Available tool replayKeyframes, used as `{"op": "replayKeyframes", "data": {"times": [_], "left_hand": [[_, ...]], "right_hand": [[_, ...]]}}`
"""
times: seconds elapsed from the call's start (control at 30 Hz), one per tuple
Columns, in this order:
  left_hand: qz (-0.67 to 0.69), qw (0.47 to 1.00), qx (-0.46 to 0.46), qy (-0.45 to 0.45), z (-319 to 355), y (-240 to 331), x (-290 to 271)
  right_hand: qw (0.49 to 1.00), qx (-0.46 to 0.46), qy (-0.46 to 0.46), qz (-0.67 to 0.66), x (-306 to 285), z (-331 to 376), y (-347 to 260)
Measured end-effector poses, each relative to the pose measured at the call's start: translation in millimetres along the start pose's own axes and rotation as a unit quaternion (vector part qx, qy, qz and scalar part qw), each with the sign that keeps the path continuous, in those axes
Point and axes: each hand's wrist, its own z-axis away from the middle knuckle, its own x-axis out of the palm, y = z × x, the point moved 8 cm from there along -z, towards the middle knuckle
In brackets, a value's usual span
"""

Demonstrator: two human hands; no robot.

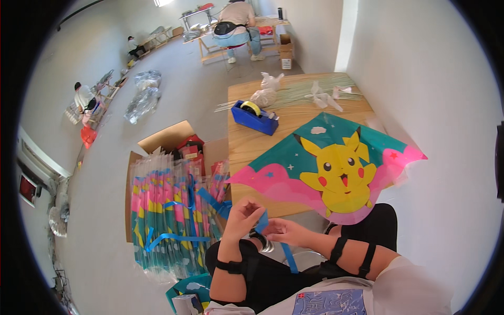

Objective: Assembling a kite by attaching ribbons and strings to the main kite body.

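Observation:
Above my lap, my left hand (245, 217) pinches a blue ribbon (261, 222) between curled fingers. Close beside it, my right hand (283, 231) has its fingers closed at the same ribbon. One length of it hangs below my right hand. A diamond-shaped kite (310, 152), green and pink with a yellow cartoon animal, lies spread on the wooden table (247, 152) just beyond my hands. Its lower edge overhangs the table's near edge.
A blue tape dispenser (255, 118), white plastic bags (265, 94) and thin pale sticks (299, 89) lie on the table. An open cardboard box (129, 210) of packed kites (168, 220) stands at left. People (236, 26) sit at far workbenches; a wall (425, 105) rises at right.

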Motion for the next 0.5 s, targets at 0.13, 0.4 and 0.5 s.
{"op": "replayKeyframes", "data": {"times": [0.13, 0.4, 0.5], "left_hand": [[-0.013, 0.994, -0.083, -0.064, -8.5, -5.4, -15.3], [-0.002, 0.999, -0.040, 0.008, -17.6, -34.2, -56.5], [-0.105, 0.992, -0.031, 0.067, -31.7, -46.3, -82.3]], "right_hand": [[0.996, 0.041, -0.007, 0.076, 6.8, -19.5, 19.3], [0.978, 0.111, 0.016, 0.177, -9.7, -26.0, 55.0], [0.988, 0.084, 0.040, 0.125, -11.6, -30.0, 66.9]]}}
